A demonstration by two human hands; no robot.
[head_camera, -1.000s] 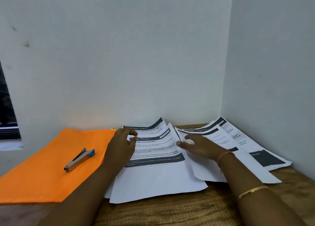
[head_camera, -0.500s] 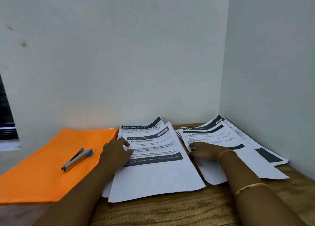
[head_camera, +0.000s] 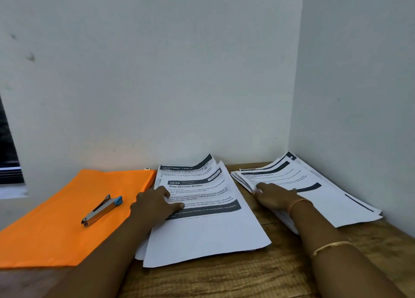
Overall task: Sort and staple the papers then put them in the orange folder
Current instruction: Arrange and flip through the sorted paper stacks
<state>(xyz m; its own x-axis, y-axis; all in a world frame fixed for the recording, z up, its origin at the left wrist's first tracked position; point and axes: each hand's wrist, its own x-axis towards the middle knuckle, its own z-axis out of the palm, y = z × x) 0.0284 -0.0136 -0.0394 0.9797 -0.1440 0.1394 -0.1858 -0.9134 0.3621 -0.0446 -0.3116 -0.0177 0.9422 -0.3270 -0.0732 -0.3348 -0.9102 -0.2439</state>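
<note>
Hands [head_camera: 155, 202] press papers [head_camera: 208, 228] on wooden desk [head_camera: 258, 277], white-walled corner [head_camera: 294, 95].

Left hand [head_camera: 155, 202] is lying flat on the near stack of white printed papers [head_camera: 202, 225], fingers spread over the text. Right hand [head_camera: 275, 197] is pressing on the fanned white paper pile [head_camera: 314, 198] by the corner wall. A silver stapler with a blue end [head_camera: 102, 210] is sitting on the flat orange folder [head_camera: 56, 225], everything on the brown wooden counter [head_camera: 247, 275].

Two paper piles [head_camera: 202, 228], one stapler [head_camera: 102, 210], one folder [head_camera: 60, 225]
</note>
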